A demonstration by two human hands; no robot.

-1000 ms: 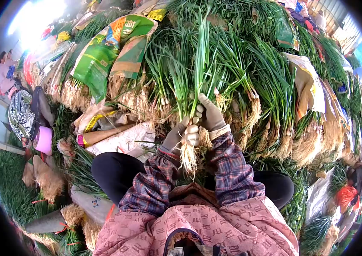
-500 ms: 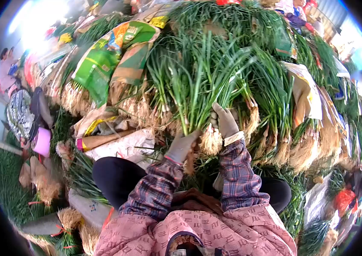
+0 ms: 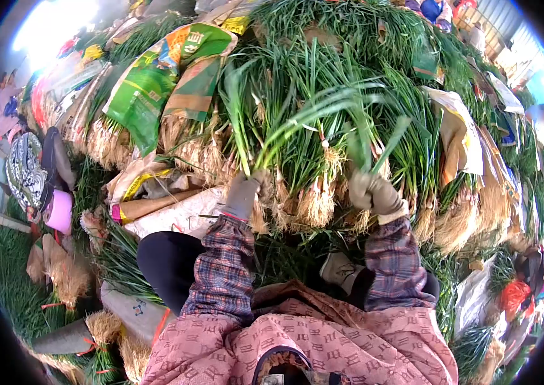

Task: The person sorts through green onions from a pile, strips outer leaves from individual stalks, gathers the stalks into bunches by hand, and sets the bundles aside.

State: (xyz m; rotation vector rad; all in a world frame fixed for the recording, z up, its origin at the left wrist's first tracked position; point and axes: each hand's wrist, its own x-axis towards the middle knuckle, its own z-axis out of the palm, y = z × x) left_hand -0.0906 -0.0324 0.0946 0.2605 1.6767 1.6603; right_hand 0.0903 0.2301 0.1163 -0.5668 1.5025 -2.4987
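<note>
Gloved in grey, my left hand [image 3: 246,192] is closed around the lower stems of some green onions [image 3: 238,131], their leaves pointing up and away from me. To its right, my gloved right hand [image 3: 373,193] is closed on more green onions, whose blurred leaves [image 3: 364,144] rise above the fist. Between the hands lie loose green onions with pale, stringy roots [image 3: 316,204] toward me. A large heap of green onions [image 3: 336,70] spreads beyond both hands. The roots of the held stems are partly hidden by the gloves.
A green printed sack [image 3: 140,96] covers onions at the left. Folded sacking [image 3: 175,215] lies near my left knee, and a beige sack [image 3: 455,128] drapes the right side. Tied bundles [image 3: 102,340] sit at lower left. My shoe [image 3: 341,269] shows below the heap.
My hands have moved apart, the left to the left and the right to the right and downward. Both now grip onion stems, and long leaves bend between them.
</note>
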